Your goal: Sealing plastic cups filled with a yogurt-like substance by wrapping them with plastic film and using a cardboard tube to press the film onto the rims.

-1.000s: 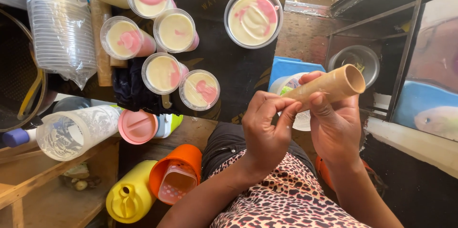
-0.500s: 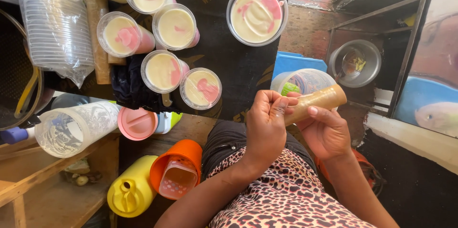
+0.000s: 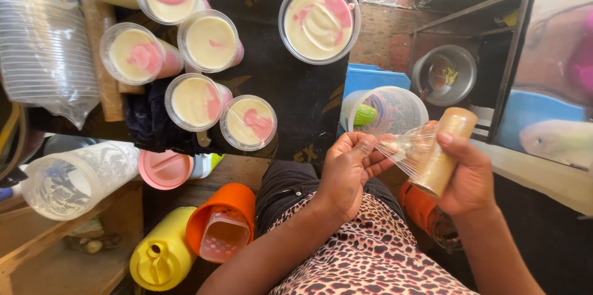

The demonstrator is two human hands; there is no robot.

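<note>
Film (image 3: 404, 147) stretches in a thin clear sheet between my two hands, just above my lap. My right hand (image 3: 466, 177) is wrapped around the roll (image 3: 445, 150), a tan cardboard tube held tilted, its top end toward the shelf on my right. My left hand (image 3: 349, 168) pinches the loose edge of the film between thumb and fingertips and holds it taut away from the roll. As I judge it, only a short length is drawn out so far; it is not torn off, and it covers nothing yet.

Beyond my hands, on the black surface (image 3: 290, 85), stand the cups (image 3: 194, 100), clear plastic, filled with a cream-coloured mix swirled with pink. One larger tub (image 3: 319, 20) of the same sits apart from them, nearer the far edge. I cannot see film over any of them, though clear film would be hard to tell from here, so I take the covering to be all ahead of me.

A stack of empty clear cups in a bag (image 3: 43, 54) lies at the left. Below the surface are a pink lid (image 3: 165, 168), an orange jug (image 3: 222, 227) and a yellow bottle (image 3: 160, 258). A clear bucket (image 3: 386, 109) stands just behind my hands.
</note>
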